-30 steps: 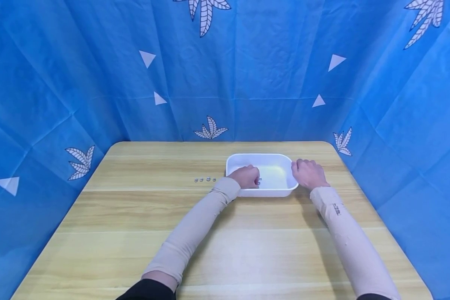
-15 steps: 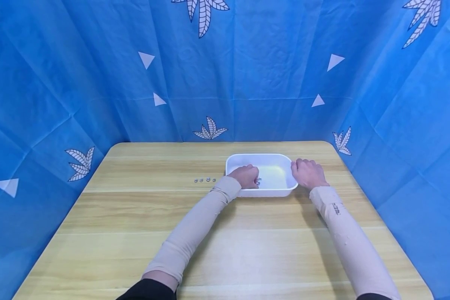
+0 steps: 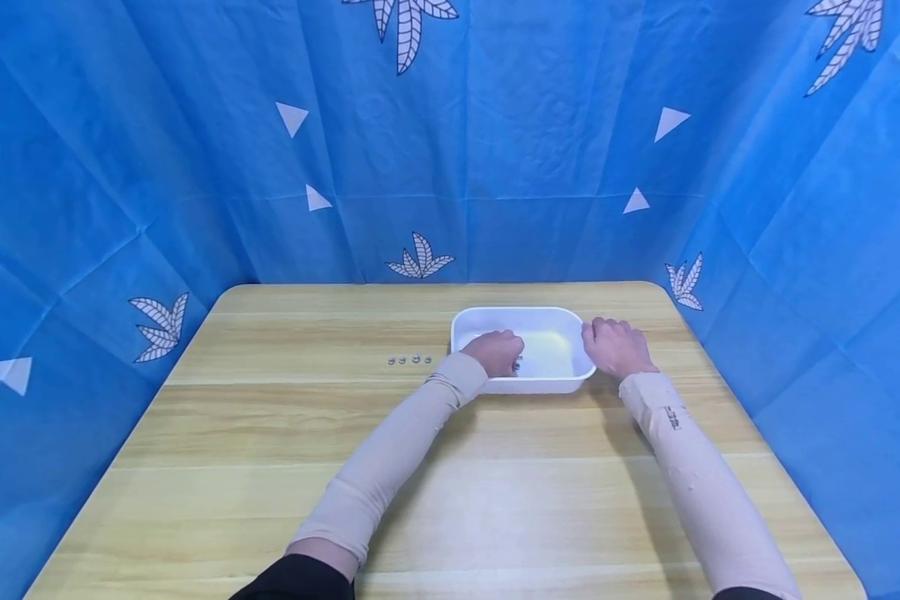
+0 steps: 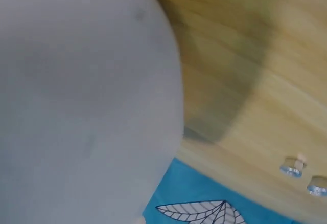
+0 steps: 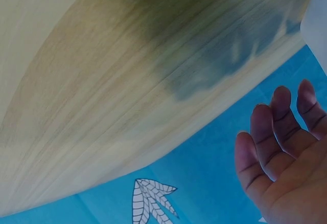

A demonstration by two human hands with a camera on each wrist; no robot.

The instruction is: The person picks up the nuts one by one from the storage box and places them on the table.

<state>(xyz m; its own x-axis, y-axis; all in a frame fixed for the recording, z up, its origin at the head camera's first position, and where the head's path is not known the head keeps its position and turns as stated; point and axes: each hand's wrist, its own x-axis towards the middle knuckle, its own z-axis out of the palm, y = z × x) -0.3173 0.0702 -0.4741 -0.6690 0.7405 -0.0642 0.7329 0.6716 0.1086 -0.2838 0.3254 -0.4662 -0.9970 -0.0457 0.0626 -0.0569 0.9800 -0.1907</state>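
Observation:
My left hand [image 3: 498, 354] is inside the left half of a white plastic tray [image 3: 536, 386], its fingers bent downward and mostly hidden by the back of the hand. Beside its fingertips lie small shiny metal pieces [image 3: 517, 367]; I cannot tell whether it pinches one. At the tray's right end my right hand [image 3: 617, 346] grips the rim, thumb side against it. In the right wrist view its fingers [image 5: 263, 142] are bent, near the tray's wall [image 5: 318, 29]. The tray's outer wall [image 4: 92, 96] fills much of the left wrist view.
Left of the tray, several small silvery metal pieces [image 3: 416, 359] stand in a short row on the wooden table [image 3: 285, 433]; two metal pieces [image 4: 292, 166] show in the left wrist view. A blue patterned curtain [image 3: 390, 142] hangs behind the table and along both sides.
My left hand has shifted slightly to the right inside the tray, over the small metal pieces. The right hand, tray and row of pieces stay in place.

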